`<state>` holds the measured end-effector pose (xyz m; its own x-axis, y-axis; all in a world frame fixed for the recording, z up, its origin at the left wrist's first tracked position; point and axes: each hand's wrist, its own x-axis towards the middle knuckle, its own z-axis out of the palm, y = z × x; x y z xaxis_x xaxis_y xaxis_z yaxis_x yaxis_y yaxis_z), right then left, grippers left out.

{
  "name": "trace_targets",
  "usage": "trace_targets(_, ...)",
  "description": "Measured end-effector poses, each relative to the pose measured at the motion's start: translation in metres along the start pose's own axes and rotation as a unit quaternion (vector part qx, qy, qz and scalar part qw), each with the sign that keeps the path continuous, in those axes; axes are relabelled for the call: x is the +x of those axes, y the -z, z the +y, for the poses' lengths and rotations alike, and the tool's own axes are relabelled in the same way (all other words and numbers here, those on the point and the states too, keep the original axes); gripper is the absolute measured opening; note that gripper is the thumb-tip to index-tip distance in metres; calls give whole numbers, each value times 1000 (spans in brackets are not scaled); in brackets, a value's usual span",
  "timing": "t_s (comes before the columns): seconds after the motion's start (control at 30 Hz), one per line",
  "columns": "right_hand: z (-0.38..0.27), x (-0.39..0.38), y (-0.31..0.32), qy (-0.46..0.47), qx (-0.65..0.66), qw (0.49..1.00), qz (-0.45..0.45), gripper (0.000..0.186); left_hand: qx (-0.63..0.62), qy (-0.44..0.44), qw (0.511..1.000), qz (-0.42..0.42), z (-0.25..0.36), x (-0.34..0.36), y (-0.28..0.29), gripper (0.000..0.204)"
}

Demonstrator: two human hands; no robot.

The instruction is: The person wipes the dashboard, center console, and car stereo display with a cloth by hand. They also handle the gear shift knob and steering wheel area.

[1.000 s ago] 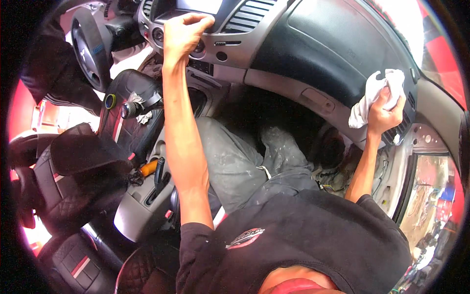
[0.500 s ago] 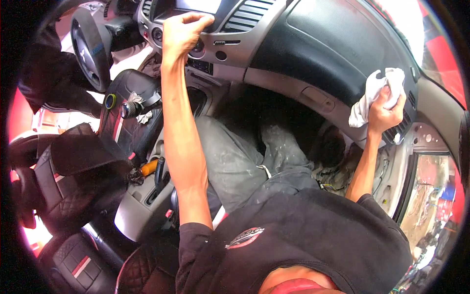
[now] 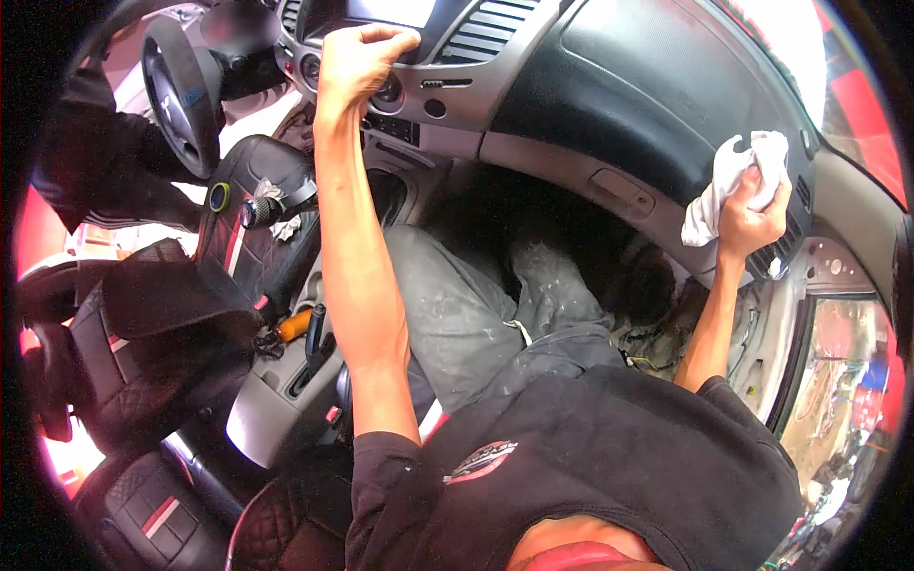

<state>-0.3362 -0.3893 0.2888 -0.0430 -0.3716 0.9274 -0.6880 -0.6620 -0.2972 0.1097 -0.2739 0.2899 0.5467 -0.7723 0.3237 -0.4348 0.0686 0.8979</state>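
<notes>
My left hand (image 3: 367, 62) reaches up to the middle of the car's dashboard, over the knobs below the screen (image 3: 392, 11). Its thumb and fingers come together in a pinch at the screen's lower edge. Whatever they grip, if anything, is too small or hidden to name. On the right, my right hand (image 3: 754, 214) is closed round a crumpled white cloth (image 3: 709, 205), held up in front of the glove-box side of the black dashboard panel (image 3: 638, 86). A slatted air vent (image 3: 486, 30) lies just right of my left hand.
A steering wheel (image 3: 179, 100) and a person in dark clothes (image 3: 114, 162) are at the left. Between the seats stands the grey console (image 3: 262, 419) with a handbrake lever, and an orange-handled tool (image 3: 295, 325) lies beside it. The open doorway is at the right.
The whole view has shifted very slightly to the right. Both hands keep their places against the dashboard, and the cloth stays in my right hand.
</notes>
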Motion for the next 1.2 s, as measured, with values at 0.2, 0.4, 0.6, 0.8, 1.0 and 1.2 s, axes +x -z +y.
trace_targets(0.2,4,1,2,-6,-8,1000,-9,30,24,7,998,-52,5,5,5,24)
trace_targets(0.4,5,1,3,-3,-24,1000,-9,30,73,9,992,-99,8,15,14,26)
trace_targets(0.6,4,-2,1,-10,-13,1000,-14,32,111,15,979,-170,11,27,29,28)
trace_targets(0.8,5,2,2,-4,-21,1000,-4,31,111,25,977,-182,16,32,26,30)
trace_targets(1.0,3,1,1,-4,-7,1000,-10,31,78,31,978,-189,13,31,28,31)
trace_targets(1.2,6,0,1,-4,-6,1000,-9,31,82,31,979,-185,14,30,27,29)
